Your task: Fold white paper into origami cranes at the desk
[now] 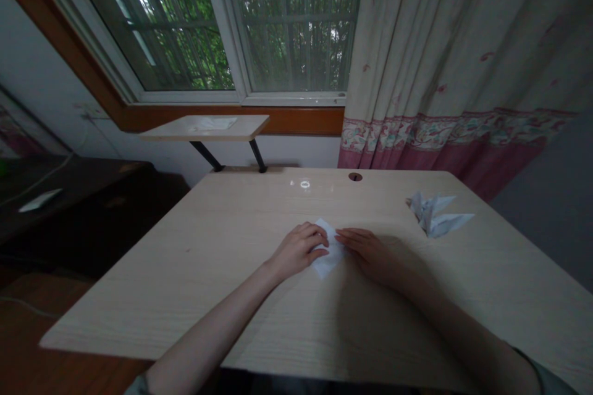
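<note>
A folded piece of white paper (328, 254) lies on the pale wood-grain desk (185, 284), near the middle of its front half. My left hand (299, 251) grips the paper's left side between thumb and fingers. My right hand (365, 253) comes in from the other side, its fingertips on the paper's right edge. The two hands nearly meet and hide part of the paper. To the right, a white origami crane (435, 215) rests on the desk, out of reach of my fingertips.
A round cable hole (355, 176) sits near the desk's far edge. Behind it stands a small pale shelf (204, 128) on dark legs, below a window (296, 24) and a patterned curtain (463, 62). A dark cabinet (69, 197) stands to the left.
</note>
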Demonstrator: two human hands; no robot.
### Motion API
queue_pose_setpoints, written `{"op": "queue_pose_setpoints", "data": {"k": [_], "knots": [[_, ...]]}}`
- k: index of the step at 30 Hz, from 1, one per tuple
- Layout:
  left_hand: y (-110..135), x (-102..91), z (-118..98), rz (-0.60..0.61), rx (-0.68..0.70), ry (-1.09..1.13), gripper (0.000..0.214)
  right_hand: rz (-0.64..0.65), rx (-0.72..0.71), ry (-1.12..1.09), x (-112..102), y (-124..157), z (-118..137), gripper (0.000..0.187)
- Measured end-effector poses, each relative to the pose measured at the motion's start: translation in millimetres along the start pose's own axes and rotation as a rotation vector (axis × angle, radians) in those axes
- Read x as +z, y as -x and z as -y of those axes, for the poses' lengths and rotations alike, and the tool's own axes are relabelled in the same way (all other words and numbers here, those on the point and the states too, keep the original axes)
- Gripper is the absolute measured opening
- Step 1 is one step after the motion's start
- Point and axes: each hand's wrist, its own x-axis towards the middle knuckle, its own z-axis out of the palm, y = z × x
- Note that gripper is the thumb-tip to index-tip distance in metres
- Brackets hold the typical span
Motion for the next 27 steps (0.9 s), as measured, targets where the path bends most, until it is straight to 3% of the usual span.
{"op": "queue_pose_setpoints", "data": {"k": [8,12,15,27], "knots": [[2,0.9,6,-0.017,-0.016,-0.058,0.011,0.026,0.061,0.025,-8,-7,6,0.035],[2,-0.2,7,-0.006,-0.023,-0.14,0.015,0.007,0.066,-0.009,-18,-10,13,0.031],[2,-0.8,7,-0.005,-0.021,-0.171,0.016,0.062,0.07,0.005,-29,-12,21,0.031],[3,0.2,4,-0.018,-0.065,-0.06,0.019,0.098,0.058,-0.032,-39,-13,26,0.026]]}}
